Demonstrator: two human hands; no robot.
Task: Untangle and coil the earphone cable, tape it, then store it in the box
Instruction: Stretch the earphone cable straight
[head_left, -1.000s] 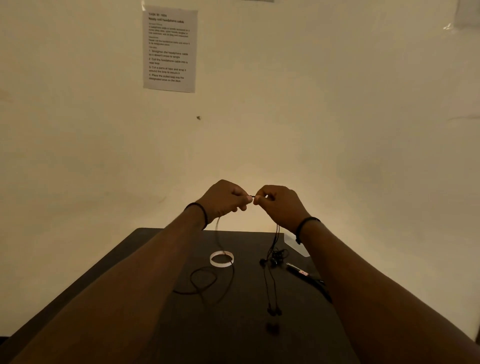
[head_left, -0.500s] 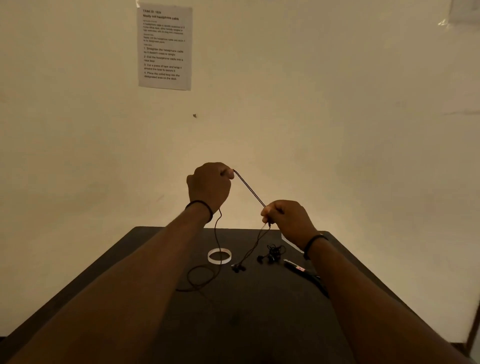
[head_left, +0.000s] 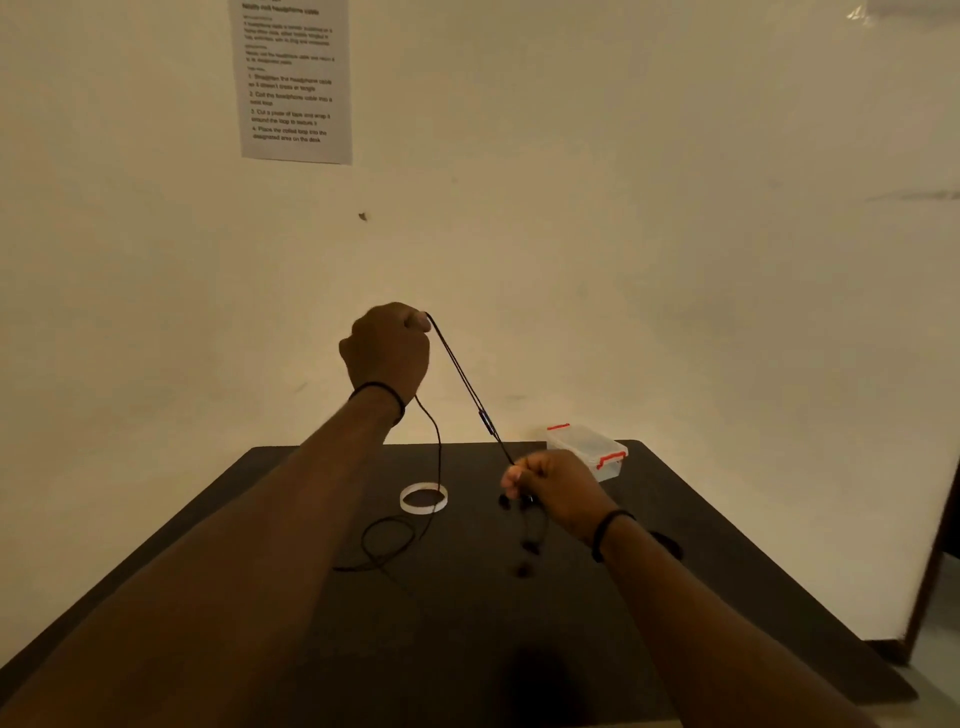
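Note:
A thin black earphone cable (head_left: 464, 380) runs taut from my left hand (head_left: 387, 353), raised above the table, down to my right hand (head_left: 553, 483), which is low near the tabletop. Both hands pinch the cable. More cable hangs from the left hand and loops loosely on the table (head_left: 389, 540). The earbuds (head_left: 529, 545) dangle below my right hand. A roll of clear tape (head_left: 424, 498) lies flat between the hands. A small clear box with red clasps (head_left: 589, 448) stands closed at the table's far right edge.
The dark table (head_left: 727, 571) is pushed against a pale wall. A printed instruction sheet (head_left: 293, 78) hangs on the wall at upper left. A dark object partly hidden behind my right forearm (head_left: 667, 545) lies on the table.
My hands have drawn further apart: the left rose, the right dropped toward the table, stretching the cable between them. The earbuds were drawn up off the table. The box has come into view.

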